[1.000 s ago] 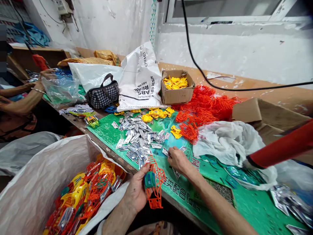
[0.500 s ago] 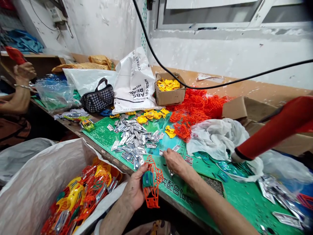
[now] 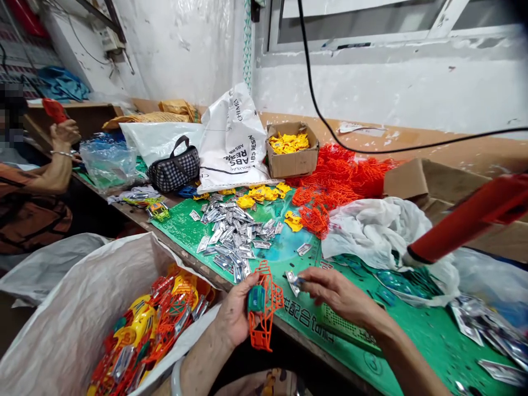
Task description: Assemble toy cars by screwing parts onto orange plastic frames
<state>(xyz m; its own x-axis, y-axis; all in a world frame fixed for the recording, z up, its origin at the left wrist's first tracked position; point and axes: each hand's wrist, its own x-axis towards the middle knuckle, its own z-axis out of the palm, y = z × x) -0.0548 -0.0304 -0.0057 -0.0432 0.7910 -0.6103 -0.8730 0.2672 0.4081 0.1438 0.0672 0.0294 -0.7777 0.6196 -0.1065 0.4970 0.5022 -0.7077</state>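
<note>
My left hand (image 3: 233,313) is closed around an orange plastic lattice frame (image 3: 265,324), held upright at the table's front edge. A dark green block-shaped piece (image 3: 256,298) sits in that frame. Between the fingertips of my right hand (image 3: 340,291) is a small silver plastic part (image 3: 292,281), held just right of the frame and apart from it. Beyond both hands lies a heap of similar silver parts (image 3: 231,231), with a single silver part (image 3: 304,249) off to its right. Below my right hand a green perforated tray (image 3: 342,328) is partly hidden.
A white sack (image 3: 53,330) of orange, yellow and silver assemblies stands at left. Behind are a box of yellow parts (image 3: 291,157), an orange heap (image 3: 342,170) and a checked bag (image 3: 175,169). A red tool (image 3: 462,220) leans in at right. A co-worker's hand (image 3: 66,132) holds another.
My right hand has drawn back from the silver parts, toward me and right, and now shows a silver part in its fingers. My left hand still holds the orange frame. The view has shifted slightly.
</note>
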